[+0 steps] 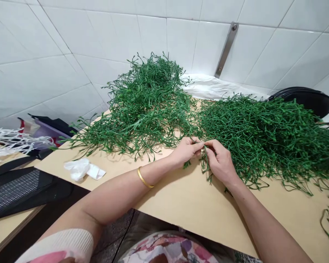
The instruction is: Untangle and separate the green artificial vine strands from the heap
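Both hands meet near the middle of the tan tabletop [164, 197], fingertips almost touching. My left hand [188, 149] pinches thin green stems, with a gold bangle on that wrist. My right hand [219, 159] is closed on green stems too, and some of them [205, 166] dangle below the fingers. Behind the left hand rises a tall heap of green plastic-looking stems [150, 98]. A second wide heap [257, 135] lies just beyond and to the right of my right hand.
Crumpled white tissue [83, 169] lies at the table's left. White strands [19, 144] and a black mesh item [16, 191] are farther left. A black bag [304, 100] stands at the back right, near a metal bracket [226, 50] on the tiled wall.
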`<action>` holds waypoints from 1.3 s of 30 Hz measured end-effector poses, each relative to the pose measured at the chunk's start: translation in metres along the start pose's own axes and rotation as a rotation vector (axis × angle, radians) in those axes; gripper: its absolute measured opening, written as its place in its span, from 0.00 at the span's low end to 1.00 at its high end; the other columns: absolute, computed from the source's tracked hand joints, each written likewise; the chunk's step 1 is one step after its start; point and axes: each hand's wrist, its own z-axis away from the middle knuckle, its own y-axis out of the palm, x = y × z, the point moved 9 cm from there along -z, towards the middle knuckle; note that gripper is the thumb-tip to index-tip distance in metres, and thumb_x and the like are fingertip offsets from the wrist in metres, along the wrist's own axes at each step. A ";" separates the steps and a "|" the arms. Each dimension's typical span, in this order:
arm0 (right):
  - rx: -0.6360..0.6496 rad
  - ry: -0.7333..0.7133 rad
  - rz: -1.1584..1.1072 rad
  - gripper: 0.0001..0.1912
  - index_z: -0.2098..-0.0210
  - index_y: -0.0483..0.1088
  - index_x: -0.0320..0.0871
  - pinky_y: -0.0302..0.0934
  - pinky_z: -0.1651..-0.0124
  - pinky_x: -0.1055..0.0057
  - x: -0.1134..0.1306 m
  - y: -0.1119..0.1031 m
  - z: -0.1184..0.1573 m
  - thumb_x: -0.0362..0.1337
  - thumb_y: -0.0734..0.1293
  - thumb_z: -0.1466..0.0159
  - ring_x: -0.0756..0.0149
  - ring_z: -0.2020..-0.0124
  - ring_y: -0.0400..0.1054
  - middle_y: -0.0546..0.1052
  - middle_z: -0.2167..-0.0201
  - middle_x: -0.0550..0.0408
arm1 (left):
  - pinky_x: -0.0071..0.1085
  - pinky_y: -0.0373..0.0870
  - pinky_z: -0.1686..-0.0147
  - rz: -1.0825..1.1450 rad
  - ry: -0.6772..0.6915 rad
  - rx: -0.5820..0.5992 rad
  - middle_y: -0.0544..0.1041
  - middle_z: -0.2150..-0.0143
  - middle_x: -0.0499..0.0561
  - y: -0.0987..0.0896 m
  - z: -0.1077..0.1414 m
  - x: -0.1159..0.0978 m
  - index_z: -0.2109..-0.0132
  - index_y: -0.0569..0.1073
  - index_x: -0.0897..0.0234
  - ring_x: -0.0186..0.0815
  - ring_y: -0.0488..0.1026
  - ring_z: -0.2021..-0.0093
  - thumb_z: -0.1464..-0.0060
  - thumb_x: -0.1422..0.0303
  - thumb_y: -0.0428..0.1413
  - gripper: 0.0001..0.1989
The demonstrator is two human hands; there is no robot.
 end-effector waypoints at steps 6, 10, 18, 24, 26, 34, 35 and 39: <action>0.081 0.018 0.109 0.08 0.64 0.63 0.42 0.55 0.64 0.71 0.000 0.005 -0.001 0.30 0.54 0.39 0.66 0.68 0.62 0.71 0.69 0.54 | 0.24 0.44 0.81 -0.217 0.102 -0.044 0.55 0.86 0.40 -0.004 0.003 -0.019 0.78 0.65 0.68 0.22 0.48 0.83 0.57 0.64 0.57 0.12; 0.130 -0.161 0.482 0.12 0.65 0.65 0.39 0.52 0.61 0.66 0.012 0.009 -0.001 0.30 0.52 0.38 0.61 0.65 0.58 0.69 0.68 0.48 | 0.24 0.47 0.80 -0.257 0.186 -0.056 0.57 0.85 0.40 -0.005 -0.001 -0.024 0.78 0.66 0.69 0.22 0.50 0.82 0.56 0.68 0.55 0.09; 0.139 -0.220 0.098 0.10 0.63 0.64 0.41 0.54 0.65 0.72 0.012 -0.002 -0.002 0.34 0.53 0.35 0.68 0.70 0.60 0.68 0.71 0.54 | 0.23 0.41 0.83 0.043 0.045 0.059 0.55 0.87 0.40 0.001 -0.002 -0.010 0.75 0.65 0.68 0.21 0.48 0.85 0.57 0.68 0.58 0.09; 0.191 -0.050 -0.141 0.10 0.70 0.59 0.43 0.49 0.74 0.75 0.000 -0.002 -0.001 0.39 0.54 0.35 0.74 0.79 0.52 0.59 0.80 0.62 | 0.22 0.36 0.84 0.236 -0.083 0.188 0.51 0.85 0.38 0.008 0.001 0.002 0.73 0.63 0.66 0.20 0.44 0.86 0.57 0.68 0.60 0.12; 0.191 -0.019 -0.227 0.12 0.74 0.57 0.43 0.47 0.75 0.74 -0.002 -0.002 -0.001 0.40 0.54 0.35 0.75 0.79 0.49 0.57 0.80 0.62 | 0.21 0.35 0.84 0.275 -0.105 0.259 0.49 0.85 0.38 0.014 0.002 0.003 0.73 0.63 0.66 0.19 0.42 0.86 0.56 0.67 0.60 0.12; 0.350 0.224 -0.999 0.12 0.73 0.61 0.43 0.38 0.80 0.75 -0.004 0.014 0.005 0.44 0.61 0.39 0.77 0.83 0.39 0.47 0.84 0.66 | 0.18 0.39 0.86 0.433 -0.082 0.453 0.47 0.86 0.37 0.037 0.012 -0.006 0.74 0.67 0.68 0.19 0.42 0.86 0.55 0.68 0.58 0.09; 0.360 0.247 -1.052 0.12 0.73 0.62 0.43 0.38 0.80 0.75 -0.004 0.015 0.006 0.44 0.62 0.40 0.77 0.84 0.38 0.47 0.85 0.66 | 0.18 0.40 0.86 0.454 -0.084 0.467 0.47 0.86 0.37 0.039 0.014 -0.007 0.74 0.67 0.68 0.19 0.42 0.87 0.55 0.68 0.58 0.08; 0.388 0.279 -1.159 0.12 0.74 0.63 0.43 0.36 0.80 0.77 0.000 0.016 0.010 0.44 0.64 0.42 0.79 0.85 0.36 0.46 0.86 0.67 | 0.18 0.41 0.87 0.518 -0.115 0.508 0.46 0.87 0.37 0.048 0.025 -0.010 0.75 0.67 0.67 0.20 0.42 0.88 0.57 0.67 0.59 0.09</action>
